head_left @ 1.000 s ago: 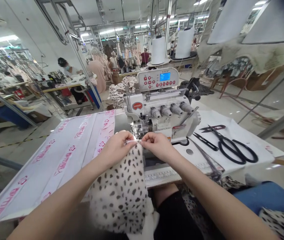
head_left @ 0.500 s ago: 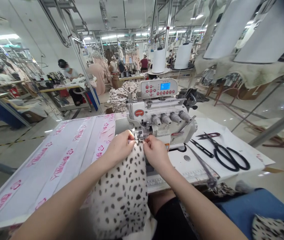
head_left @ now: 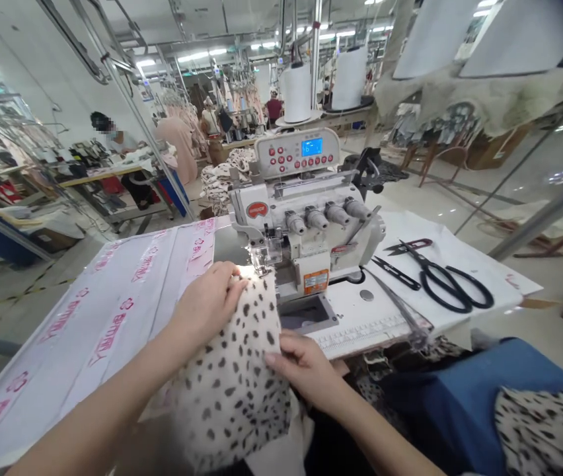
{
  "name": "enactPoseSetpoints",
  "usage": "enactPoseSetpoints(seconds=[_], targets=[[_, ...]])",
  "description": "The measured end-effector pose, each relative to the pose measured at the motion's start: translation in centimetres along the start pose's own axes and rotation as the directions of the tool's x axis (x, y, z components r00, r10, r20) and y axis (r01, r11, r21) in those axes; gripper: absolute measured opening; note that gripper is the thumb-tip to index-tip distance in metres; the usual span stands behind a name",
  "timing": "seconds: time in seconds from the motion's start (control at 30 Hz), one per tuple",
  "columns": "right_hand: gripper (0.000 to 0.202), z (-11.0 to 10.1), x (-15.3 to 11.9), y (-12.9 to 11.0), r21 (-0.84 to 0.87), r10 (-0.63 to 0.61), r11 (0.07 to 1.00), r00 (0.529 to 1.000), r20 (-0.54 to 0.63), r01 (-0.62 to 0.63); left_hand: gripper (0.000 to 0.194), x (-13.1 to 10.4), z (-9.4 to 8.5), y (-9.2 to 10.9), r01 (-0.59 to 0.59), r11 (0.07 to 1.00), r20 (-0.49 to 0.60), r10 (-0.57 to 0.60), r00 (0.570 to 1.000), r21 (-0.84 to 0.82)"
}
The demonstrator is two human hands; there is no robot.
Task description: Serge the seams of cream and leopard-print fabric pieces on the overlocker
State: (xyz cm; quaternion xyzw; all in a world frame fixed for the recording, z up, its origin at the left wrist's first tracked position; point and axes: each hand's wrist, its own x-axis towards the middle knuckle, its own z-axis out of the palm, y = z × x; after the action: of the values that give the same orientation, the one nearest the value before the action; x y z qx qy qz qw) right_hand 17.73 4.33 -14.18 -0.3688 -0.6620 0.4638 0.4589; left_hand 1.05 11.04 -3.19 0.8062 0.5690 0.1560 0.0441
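A white cloth with dark spots (head_left: pixel 242 370) hangs from the needle area of a white sewing machine (head_left: pixel 306 225) down over the table's front edge. My left hand (head_left: pixel 212 297) grips the cloth's left side close below the presser foot, fingers bent and thumb pressed on it. Lower down, my right hand (head_left: pixel 306 367) pinches the cloth's right edge between thumb and fingers. The cloth's upper end lies under the lit presser foot (head_left: pixel 262 258).
Black scissors (head_left: pixel 445 277) and thread snips (head_left: pixel 395 272) lie right of the machine. Spotted cloth (head_left: pixel 546 423) rests on blue fabric (head_left: pixel 499 390) at lower right. Thread cones (head_left: pixel 297 92) stand behind. A person (head_left: pixel 117 139) sits at another table at the back left.
My right hand has moved down the cloth's right edge, away from the presser foot. My left hand stays near the foot, now further onto the cloth. The view has shifted slightly.
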Motion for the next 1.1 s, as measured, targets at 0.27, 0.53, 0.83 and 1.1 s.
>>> enactPoseSetpoints(seconds=[0.27,0.53,0.83,1.1], targets=[[0.021,-1.4,-2.6,-3.1,0.348,0.253,0.890,0.954,0.158,-0.294,0.022,1.1,0.0,0.2,0.050,0.998,0.083,-0.046,0.995,-0.050],[0.031,-1.6,-3.1,-1.9,0.229,0.202,0.949,0.975,0.093,-0.218,0.021,1.6,0.4,0.3,0.060,0.998,0.102,-0.060,0.993,0.007],[0.044,-1.1,-2.2,-1.4,-0.082,0.049,0.995,0.998,-0.030,-0.052,0.021,3.9,0.6,-0.3,0.074,0.993,0.098,-0.083,0.992,0.089],[0.041,-0.8,-1.3,-1.8,0.013,0.099,0.995,0.995,-0.027,-0.098,0.021,6.4,1.1,-2.3,-0.007,0.995,0.058,0.001,0.998,0.097]])
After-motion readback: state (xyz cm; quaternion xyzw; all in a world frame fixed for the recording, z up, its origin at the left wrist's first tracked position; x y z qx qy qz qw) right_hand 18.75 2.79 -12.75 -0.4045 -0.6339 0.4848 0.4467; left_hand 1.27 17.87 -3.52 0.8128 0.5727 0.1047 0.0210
